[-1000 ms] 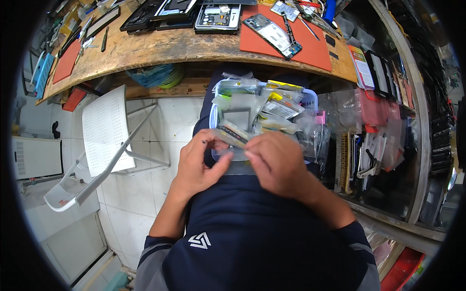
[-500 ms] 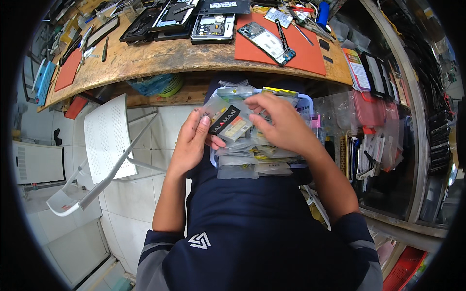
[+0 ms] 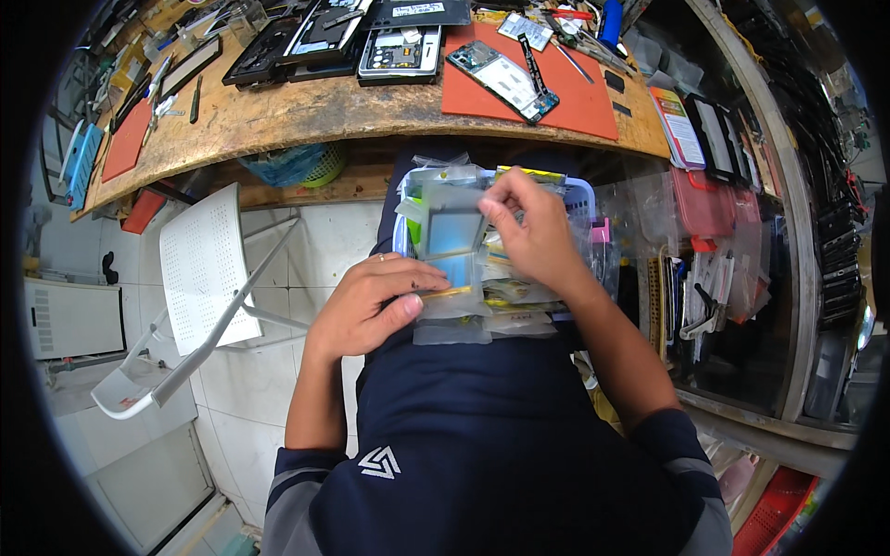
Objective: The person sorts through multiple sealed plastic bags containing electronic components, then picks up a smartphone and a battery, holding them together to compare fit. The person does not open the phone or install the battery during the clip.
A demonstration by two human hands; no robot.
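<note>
Left hand [image 3: 371, 306] pinches the near edge of the packets stacked on the lap, grip clenched on them. Right hand [image 3: 528, 232] lifts a clear packet [image 3: 454, 232], bluish panel inside, grasped at its top corner over the basket [image 3: 584, 199] stuffed with bagged parts. Beyond, opened phones [image 3: 399, 51] crowd the bench [image 3: 278, 116].

Clear plastic packets [image 3: 454, 232] in lap basket [image 3: 582, 196]

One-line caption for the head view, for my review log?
Left hand and right hand sort clear plastic packets in a lap-held bin below a cluttered workbench.
</note>
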